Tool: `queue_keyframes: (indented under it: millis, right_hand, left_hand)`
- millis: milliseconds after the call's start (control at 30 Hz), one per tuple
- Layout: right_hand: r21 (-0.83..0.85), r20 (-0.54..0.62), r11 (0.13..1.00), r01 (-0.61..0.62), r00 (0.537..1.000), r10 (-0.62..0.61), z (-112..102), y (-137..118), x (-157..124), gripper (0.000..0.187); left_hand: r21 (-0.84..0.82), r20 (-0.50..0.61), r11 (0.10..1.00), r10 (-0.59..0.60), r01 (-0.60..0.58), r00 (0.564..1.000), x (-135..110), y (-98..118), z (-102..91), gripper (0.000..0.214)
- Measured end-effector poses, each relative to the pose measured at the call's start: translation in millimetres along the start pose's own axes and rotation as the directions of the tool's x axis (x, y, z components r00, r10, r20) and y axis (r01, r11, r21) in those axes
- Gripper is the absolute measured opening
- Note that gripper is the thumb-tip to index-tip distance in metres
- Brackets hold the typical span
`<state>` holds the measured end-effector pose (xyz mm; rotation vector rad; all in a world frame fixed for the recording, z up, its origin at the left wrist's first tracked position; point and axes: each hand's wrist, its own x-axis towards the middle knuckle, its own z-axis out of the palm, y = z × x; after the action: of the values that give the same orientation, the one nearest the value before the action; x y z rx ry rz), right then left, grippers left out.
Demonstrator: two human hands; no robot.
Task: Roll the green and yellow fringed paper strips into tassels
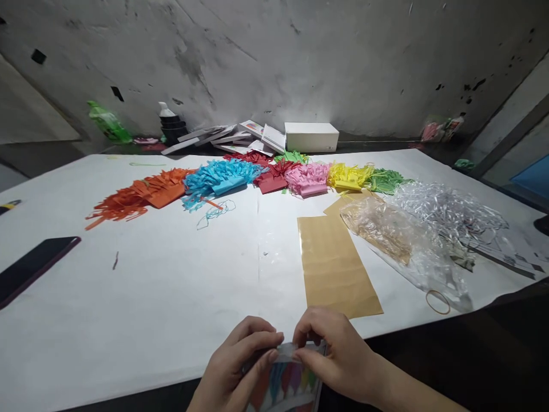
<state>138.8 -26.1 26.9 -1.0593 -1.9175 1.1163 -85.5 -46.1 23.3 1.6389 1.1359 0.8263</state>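
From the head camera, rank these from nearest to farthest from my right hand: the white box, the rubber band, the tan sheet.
1. Tan sheet, just beyond the right hand.
2. Rubber band, off to the right.
3. White box, far back by the wall.

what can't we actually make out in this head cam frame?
- Clear packet of coloured strips, head view: lower part cut off by the bottom edge, top covered by the left hand and right hand.
- Fingertips at the packet's top edge: overlapping, so the exact grip is unclear.
- Clear bag: contents blurred by glare.
- Bottles and booklets by the wall: labels too small to read.
- Dark flat object: cut off by the left edge.
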Motion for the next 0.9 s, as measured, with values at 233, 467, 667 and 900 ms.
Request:
queue_keyframes:
  millis: [233, 467, 667, 900]
  right_hand:
    - [-0.104, -0.002, 0.991, 0.081, 0.997, -0.082, 2.5, 0.8, 0.1, 0.015]
    - [-0.224, 0.028, 0.96, 0.168, 0.986, -0.166, 0.4, 1.1, -0.7, 0.013]
    - [-0.237, -0.003, 0.953, 0.189, 0.981, -0.195, 1.6, 2.1, -1.1, 0.012]
    - [-0.152, -0.008, 0.963, 0.221, 0.974, -0.224, -1.0, 2.4, -1.3, 0.012]
  left_hand:
    - [0.005, 0.022, 1.0, 0.02, -0.02, 1.0, -0.2, -2.7, 0.8, 0.025]
    - [0.023, 0.009, 1.0, -0.005, 0.004, 1.0, -1.6, -3.6, 0.5, 0.027]
    - [0.008, -0.008, 1.0, 0.014, -0.014, 1.0, -1.4, -6.3, 0.7, 0.029]
    - [-0.077, -0.033, 0.995, -0.07, 0.067, 0.997, -1.9, -4.4, 6.2, 0.024]
